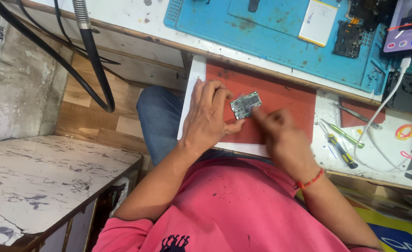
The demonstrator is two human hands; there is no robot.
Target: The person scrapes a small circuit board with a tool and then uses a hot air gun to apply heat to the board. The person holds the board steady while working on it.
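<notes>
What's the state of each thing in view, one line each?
Left hand: pinching the circuit board.
Right hand: blurred, fingertip at the board's edge.
Circuit board: held over the red mat; can't tell if lifted.
Phone: screen lit.
White cable: plug at the phone's lower edge.
Screwdriver: lying flat, untouched.

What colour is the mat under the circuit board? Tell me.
Red mat, beneath the circuit board held by the left hand; clearest in the head view.

Phone repair workshop, blue soldering mat (271,42), screwdrivers (339,147), tweezers (355,114), dismantled phone parts (348,39)
</notes>
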